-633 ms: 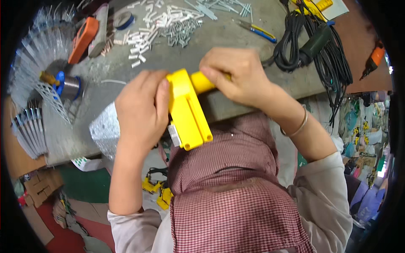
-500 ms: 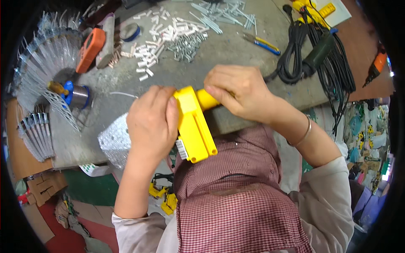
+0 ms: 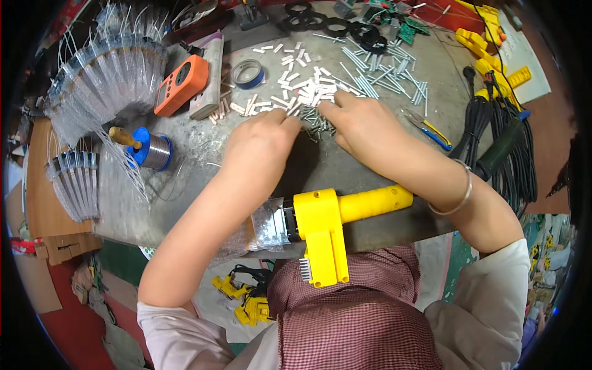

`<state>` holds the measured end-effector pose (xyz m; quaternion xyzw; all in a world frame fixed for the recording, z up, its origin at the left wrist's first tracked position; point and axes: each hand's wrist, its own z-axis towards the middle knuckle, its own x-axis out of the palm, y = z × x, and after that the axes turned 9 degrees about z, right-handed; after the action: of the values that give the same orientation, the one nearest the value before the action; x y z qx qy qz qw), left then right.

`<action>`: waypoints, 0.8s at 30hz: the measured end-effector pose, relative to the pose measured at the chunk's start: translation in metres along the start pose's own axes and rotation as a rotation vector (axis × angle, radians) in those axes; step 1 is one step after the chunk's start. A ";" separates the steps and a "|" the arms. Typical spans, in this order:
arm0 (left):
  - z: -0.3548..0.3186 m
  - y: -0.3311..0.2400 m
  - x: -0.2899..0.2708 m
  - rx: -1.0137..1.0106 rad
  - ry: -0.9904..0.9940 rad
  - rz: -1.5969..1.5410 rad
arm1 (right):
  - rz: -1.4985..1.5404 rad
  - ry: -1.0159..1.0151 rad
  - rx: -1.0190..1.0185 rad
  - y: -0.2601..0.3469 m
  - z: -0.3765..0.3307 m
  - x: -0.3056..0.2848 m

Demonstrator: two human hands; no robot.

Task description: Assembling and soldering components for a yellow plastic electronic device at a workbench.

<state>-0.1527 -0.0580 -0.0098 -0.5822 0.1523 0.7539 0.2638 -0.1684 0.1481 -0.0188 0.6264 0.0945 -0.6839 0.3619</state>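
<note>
Both hands are stretched forward to the small parts in the middle of the workbench. My left hand (image 3: 262,139) has its curled fingertips at the near edge of the pile of small screws (image 3: 317,125). On the other side of that pile, my right hand (image 3: 361,123) reaches in with bent fingers. Whatever their fingertips pinch is too small or hidden. Short white tubes (image 3: 317,86) lie just beyond. Below my hands, a yellow tool housing (image 3: 320,237) with a round handle rests at the bench's front edge, untouched, its silver end in clear bubble wrap (image 3: 268,225).
Left stand bubble-wrapped parts (image 3: 117,80), an orange meter (image 3: 182,85), blue tape (image 3: 248,74) and a solder spool (image 3: 154,151). Long metal screws (image 3: 382,74), cutters (image 3: 431,132) and coiled black cables (image 3: 478,126) lie right. Black rings (image 3: 336,26) and green circuit boards (image 3: 407,28) lie at the back.
Both hands have let go of the yellow tool housing and moved forward to the screws and tubes. The housing now lies at the front edge. The view has tilted up toward the bench's back.
</note>
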 end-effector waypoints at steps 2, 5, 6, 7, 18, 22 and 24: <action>0.007 0.003 0.007 0.024 0.076 0.080 | 0.094 -0.060 0.040 -0.007 0.000 0.000; 0.013 0.006 0.014 0.012 0.053 0.052 | 0.305 -0.110 0.059 -0.012 -0.004 -0.005; 0.013 0.006 0.014 0.033 0.029 0.043 | 0.308 -0.109 0.068 -0.011 -0.006 -0.009; 0.012 0.007 0.012 0.054 0.004 0.035 | 0.404 -0.066 0.173 -0.010 -0.007 -0.014; -0.020 -0.025 -0.034 -0.035 0.254 -0.671 | 0.908 0.474 0.439 -0.014 -0.045 -0.085; -0.023 -0.026 -0.037 -0.019 0.265 -0.575 | 0.804 0.520 0.373 -0.009 -0.051 -0.095; -0.023 -0.024 -0.039 -0.041 0.288 -0.581 | 0.814 0.552 0.372 -0.004 -0.050 -0.097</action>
<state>-0.1131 -0.0591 0.0232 -0.7071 0.0001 0.5599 0.4318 -0.1360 0.2167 0.0603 0.8230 -0.1878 -0.3025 0.4426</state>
